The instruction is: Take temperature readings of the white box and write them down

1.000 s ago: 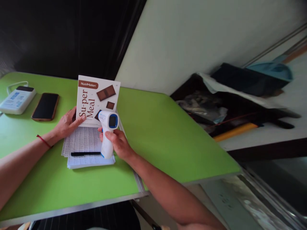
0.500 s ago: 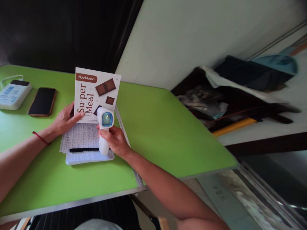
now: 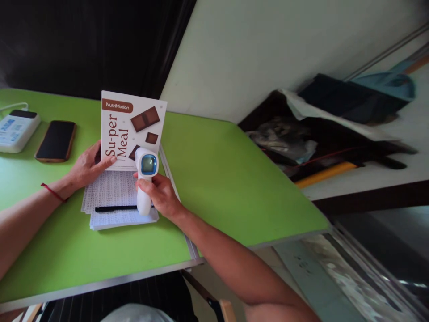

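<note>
My left hand (image 3: 89, 166) grips the lower left of a white box (image 3: 134, 107) printed "NutriMotion Su-per Meal", thumb on its front and the other fingers behind it. The box's printed face is turned toward me. In my right hand (image 3: 164, 194) is a white infrared thermometer (image 3: 145, 197), held upright by its handle. Its blue-rimmed screen faces me, and its head overlaps the box's lower right corner. Beneath both lies a stack of written sheets (image 3: 115, 190), with a black pen (image 3: 115, 208) across it, partly hidden by the thermometer.
All this is over a green folding table (image 3: 214, 179) with a seam near my right wrist. A phone (image 3: 56, 141) and a white device with a cable (image 3: 18, 130) lie at the left. A dark panel (image 3: 94, 44) stands behind; a cluttered shelf (image 3: 288, 138) is at the right.
The whole view has shifted slightly, so things sit a little further left and up. Both hands keep the same hold on the box and the thermometer.
</note>
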Demonstrator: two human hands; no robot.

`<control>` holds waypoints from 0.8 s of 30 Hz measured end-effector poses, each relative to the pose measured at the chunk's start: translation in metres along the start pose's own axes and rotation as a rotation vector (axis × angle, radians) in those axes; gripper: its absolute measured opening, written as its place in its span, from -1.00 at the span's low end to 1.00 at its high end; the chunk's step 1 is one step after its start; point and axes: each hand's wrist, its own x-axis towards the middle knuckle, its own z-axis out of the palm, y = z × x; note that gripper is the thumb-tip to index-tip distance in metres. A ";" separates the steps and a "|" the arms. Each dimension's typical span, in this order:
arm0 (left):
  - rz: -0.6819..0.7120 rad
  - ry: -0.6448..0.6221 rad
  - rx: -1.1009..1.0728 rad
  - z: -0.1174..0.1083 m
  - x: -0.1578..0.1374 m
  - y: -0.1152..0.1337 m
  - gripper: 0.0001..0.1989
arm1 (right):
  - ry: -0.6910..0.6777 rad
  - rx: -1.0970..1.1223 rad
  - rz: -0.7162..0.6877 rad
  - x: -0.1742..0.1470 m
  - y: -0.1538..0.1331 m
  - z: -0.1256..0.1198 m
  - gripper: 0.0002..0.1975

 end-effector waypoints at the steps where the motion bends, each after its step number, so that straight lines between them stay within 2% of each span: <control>1: 0.001 -0.002 -0.002 0.000 0.000 0.000 -0.50 | 0.001 0.001 0.001 0.000 0.000 0.000 -0.64; 24: -0.023 0.003 -0.027 -0.001 0.000 0.002 -0.51 | -0.017 0.029 -0.026 0.000 -0.003 0.002 -0.66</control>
